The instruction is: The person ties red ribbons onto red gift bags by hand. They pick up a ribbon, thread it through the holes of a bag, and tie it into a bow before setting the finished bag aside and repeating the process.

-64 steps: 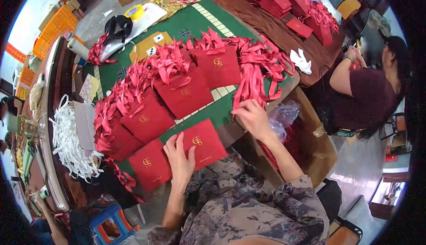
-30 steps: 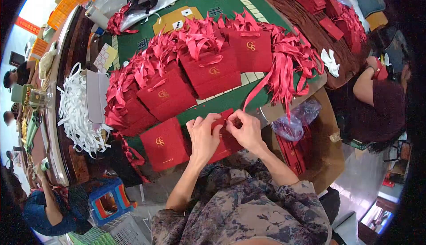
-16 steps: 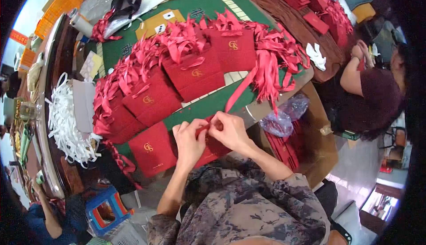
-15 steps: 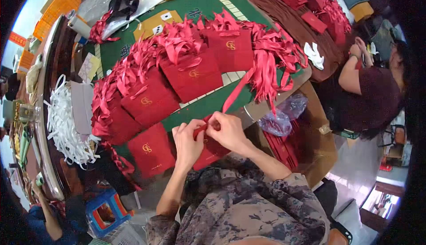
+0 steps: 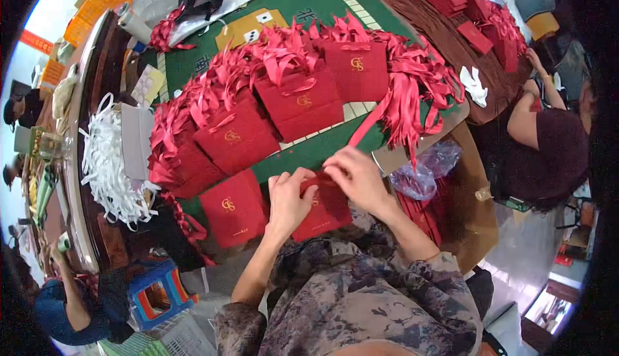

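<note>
The left hand [image 5: 290, 202] has its fingers curled at the upper left part of a red bag [image 5: 327, 213], thumb laid over the front, so it holds the bag in a narrow grip. The right hand [image 5: 358, 177] bends its fingers over the bag's upper right edge; its thumb tip is hidden, and whether it grips anything cannot be told. The bag lies flat below and between the two hands, its gold mark partly covered by the left hand. Just left of the left hand lies a second bag [image 5: 232, 209], flat, gold mark in full view. To the right of the right hand stands a brown box [image 5: 476, 227], with clear plastic [image 5: 429, 170] and more red pieces in it

Beyond the hands is the green table [image 5: 293, 163], and on it a row of red bags [image 5: 300, 101] curves from far left of the left hand to straight ahead of the right, topped with pink ribbons. Ahead and to the right of the right hand spills a ribbon bundle [image 5: 412, 92]; one strand [image 5: 366, 127] reaches down close to the right fingers, contact unclear. Well left of the left hand sit white strips [image 5: 113, 163] beside a grey panel [image 5: 135, 140]. Farther out, right of the right hand, a co-worker in a dark top [image 5: 558, 153] sits beside a brown cloth [image 5: 412, 37]
</note>
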`<state>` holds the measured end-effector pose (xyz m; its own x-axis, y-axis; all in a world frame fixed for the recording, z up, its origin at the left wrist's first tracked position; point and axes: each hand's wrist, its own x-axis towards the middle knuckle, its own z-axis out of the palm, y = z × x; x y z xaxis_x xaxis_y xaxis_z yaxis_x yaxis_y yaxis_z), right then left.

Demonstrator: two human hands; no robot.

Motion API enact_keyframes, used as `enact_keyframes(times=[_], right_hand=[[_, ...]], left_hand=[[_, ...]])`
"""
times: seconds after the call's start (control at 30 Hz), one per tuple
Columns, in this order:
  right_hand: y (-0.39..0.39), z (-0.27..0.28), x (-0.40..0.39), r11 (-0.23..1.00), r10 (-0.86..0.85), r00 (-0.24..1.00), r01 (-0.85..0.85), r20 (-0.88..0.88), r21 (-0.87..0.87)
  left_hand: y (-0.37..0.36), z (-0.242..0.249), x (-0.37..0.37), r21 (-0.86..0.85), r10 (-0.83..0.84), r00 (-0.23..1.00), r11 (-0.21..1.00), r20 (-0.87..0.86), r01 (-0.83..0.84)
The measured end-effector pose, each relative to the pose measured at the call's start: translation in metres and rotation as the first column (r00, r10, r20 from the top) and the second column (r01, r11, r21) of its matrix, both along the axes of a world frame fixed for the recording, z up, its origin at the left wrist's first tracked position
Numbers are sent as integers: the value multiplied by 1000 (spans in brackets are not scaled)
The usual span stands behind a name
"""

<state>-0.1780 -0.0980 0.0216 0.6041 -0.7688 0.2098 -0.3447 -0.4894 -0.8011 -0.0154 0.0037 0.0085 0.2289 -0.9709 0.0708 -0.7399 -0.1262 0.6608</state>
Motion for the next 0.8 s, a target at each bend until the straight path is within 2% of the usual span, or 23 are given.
enact_keyframes(times=[0.07,0.1,0.13,0.2,0.23,0.27,0.33,0.37,0.4,0.43,0.47,0.5,0.57,0.6,0.67,0.73,0.8], right_hand=[[-16,3,-4,997,80,994,-78,-80,20],[-21,6,-4,986,158,982,-150,-108,80],[-26,5,-4,985,159,981,-151,-109,79],[-39,-4,-4,884,460,863,-425,-208,193],[-47,-11,0,836,542,814,-498,-209,230],[-53,-13,0,835,544,813,-501,-207,228],[-62,-3,4,718,688,687,-599,-231,355],[-66,-11,4,678,718,682,-643,-137,356],[-64,-14,5,678,720,681,-645,-137,353],[-60,-15,4,719,646,757,-563,-96,407],[-56,-18,4,748,562,825,-476,-61,462],[-51,-25,5,749,563,824,-477,-63,460],[-44,-43,10,804,267,963,-203,-34,558],[-43,-45,12,805,268,963,-205,-34,556],[-43,-49,15,879,78,994,-106,80,465],[-39,-51,13,889,15,992,-71,125,452],[-32,-42,4,989,-120,966,97,229,110]], left_hand=[[1,6,-5,-2,9,1000,1000,25,-9],[2,9,-8,-56,-42,993,997,107,48],[2,13,-10,-106,-88,977,988,192,110],[2,16,-14,-153,-102,973,979,208,135],[3,14,-15,-183,-111,959,970,261,162],[3,11,-16,-213,-116,942,959,316,189],[4,6,-17,-228,-99,942,957,320,178],[4,5,-19,-254,-79,944,953,320,165],[4,5,-19,-279,-60,946,948,320,154],[3,5,-18,-282,-58,945,947,321,153],[1,6,-17,-263,-53,970,958,236,116],[0,6,-16,-239,-45,988,968,149,80],[0,4,-19,-199,-68,993,976,94,85],[1,2,-20,-154,-95,995,983,39,100],[0,-5,-19,-194,-84,993,976,80,99],[1,-7,-15,-142,43,999,989,20,-40],[1,-12,-7,-89,60,998,994,-11,-61]])
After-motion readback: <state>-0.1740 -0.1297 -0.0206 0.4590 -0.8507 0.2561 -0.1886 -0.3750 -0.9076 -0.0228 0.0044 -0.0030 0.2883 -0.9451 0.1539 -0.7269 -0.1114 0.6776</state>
